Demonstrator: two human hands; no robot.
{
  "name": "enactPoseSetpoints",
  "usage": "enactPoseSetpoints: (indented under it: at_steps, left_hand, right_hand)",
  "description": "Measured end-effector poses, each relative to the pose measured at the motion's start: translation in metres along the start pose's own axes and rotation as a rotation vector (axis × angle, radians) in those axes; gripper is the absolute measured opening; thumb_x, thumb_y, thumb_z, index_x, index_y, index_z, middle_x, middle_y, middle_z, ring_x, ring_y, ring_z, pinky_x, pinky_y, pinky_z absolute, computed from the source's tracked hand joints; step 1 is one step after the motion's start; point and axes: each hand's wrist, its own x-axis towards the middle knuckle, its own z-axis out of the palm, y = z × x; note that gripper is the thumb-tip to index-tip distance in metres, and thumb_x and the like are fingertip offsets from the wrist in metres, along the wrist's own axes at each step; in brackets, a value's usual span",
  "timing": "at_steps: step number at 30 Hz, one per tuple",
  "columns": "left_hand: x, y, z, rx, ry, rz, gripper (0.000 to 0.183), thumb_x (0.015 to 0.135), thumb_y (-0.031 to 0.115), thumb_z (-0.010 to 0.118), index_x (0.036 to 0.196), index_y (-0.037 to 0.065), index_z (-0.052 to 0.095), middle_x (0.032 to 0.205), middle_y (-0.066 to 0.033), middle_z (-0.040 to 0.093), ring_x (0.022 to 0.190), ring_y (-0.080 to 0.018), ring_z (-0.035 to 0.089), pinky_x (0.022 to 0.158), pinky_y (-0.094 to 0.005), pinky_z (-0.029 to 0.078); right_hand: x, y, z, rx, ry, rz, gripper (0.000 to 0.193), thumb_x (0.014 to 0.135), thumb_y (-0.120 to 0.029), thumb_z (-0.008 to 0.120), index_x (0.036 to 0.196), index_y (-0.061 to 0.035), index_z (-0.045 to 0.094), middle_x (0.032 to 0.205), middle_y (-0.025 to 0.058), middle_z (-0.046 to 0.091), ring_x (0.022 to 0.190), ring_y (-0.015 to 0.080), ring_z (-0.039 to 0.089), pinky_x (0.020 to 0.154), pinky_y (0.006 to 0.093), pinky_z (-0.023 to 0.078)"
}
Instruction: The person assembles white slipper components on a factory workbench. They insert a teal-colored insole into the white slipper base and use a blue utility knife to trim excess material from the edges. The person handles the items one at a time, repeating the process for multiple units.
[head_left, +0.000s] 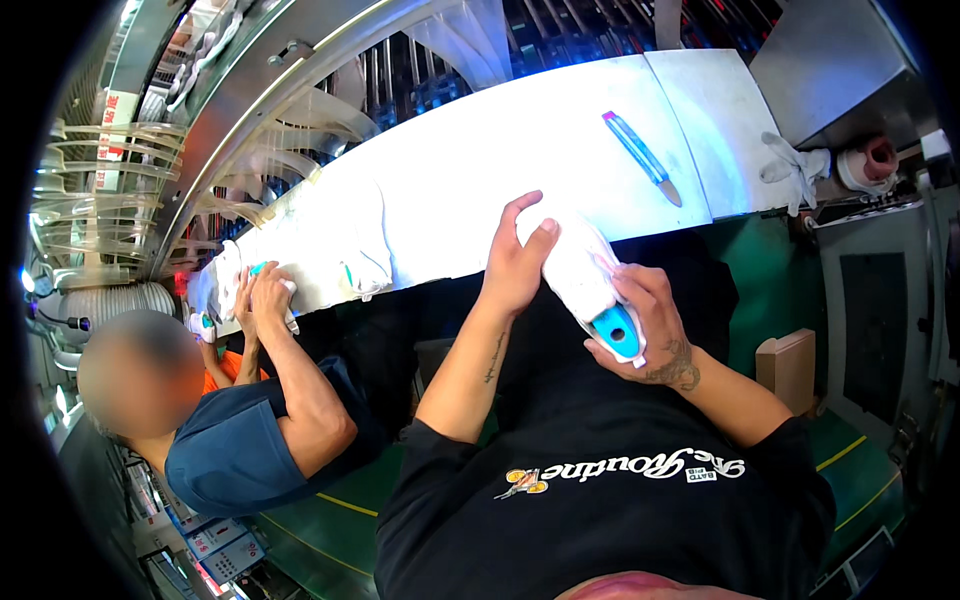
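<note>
Between both hands' fingers [530,215]: white sock [575,265] on blue form [617,328].

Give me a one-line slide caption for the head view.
Both hands, left and right, hold a white shoe on a blue form at a lit white bench, a co-worker alongside.

- The person wears a black T-shirt [600,500] with short sleeves, filling the lower middle of the frame.
- On the chest there is a white printed script and a small orange and yellow emblem.
- Both forearms are bare.
- The left forearm [490,360] has a thin line tattoo.
- The right wrist [680,370] has a dark tattoo.
</note>
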Motion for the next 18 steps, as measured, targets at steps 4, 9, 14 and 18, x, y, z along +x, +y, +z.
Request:
enactPoseSetpoints:
  at_steps: [4,9,14,18]
  left_hand:
    - [-0.006,0.016,-0.013,0.254,-0.003,0.162,0.052,0.109,0.029,0.069,0.148,-0.003,0.055,0.112,-0.0163,0.074,0.102,-0.0192,0.070,0.091,-0.0337,0.058]
    - [0.014,0.021,-0.031,0.513,0.061,0.203,0.042,0.109,0.032,0.070,0.130,-0.003,0.070,0.095,-0.0119,0.076,0.088,-0.0157,0.070,0.082,-0.0333,0.058]
    - [0.048,0.050,-0.071,0.305,0.082,0.224,0.033,0.112,0.029,0.067,0.119,-0.002,0.075,0.088,-0.0062,0.075,0.079,-0.0135,0.069,0.075,-0.0286,0.056]
    - [0.083,0.008,-0.130,1.272,0.469,0.616,0.047,0.102,0.046,0.077,0.125,0.004,0.075,0.119,-0.0163,0.078,0.116,-0.0320,0.073,0.104,-0.0447,0.056]
  right_hand:
    - [0.009,-0.005,-0.005,0.044,-0.050,0.019,0.089,0.075,-0.014,0.094,0.151,-0.0032,0.049,0.143,0.0223,0.052,0.123,0.0412,0.061,0.104,0.0481,0.056]
    - [0.034,-0.004,-0.017,0.124,-0.153,0.181,0.088,0.078,-0.016,0.094,0.153,-0.0026,0.049,0.142,0.0206,0.056,0.127,0.0362,0.064,0.109,0.0441,0.055]
    - [0.063,0.008,-0.035,0.650,0.008,0.589,0.075,0.091,-0.015,0.086,0.154,0.0021,0.049,0.141,0.0139,0.067,0.128,0.0231,0.065,0.114,0.0394,0.051]
    - [0.071,0.028,-0.038,0.634,0.118,0.566,0.075,0.094,-0.016,0.080,0.157,0.0048,0.045,0.155,0.0186,0.058,0.146,0.0275,0.053,0.127,0.0426,0.036]
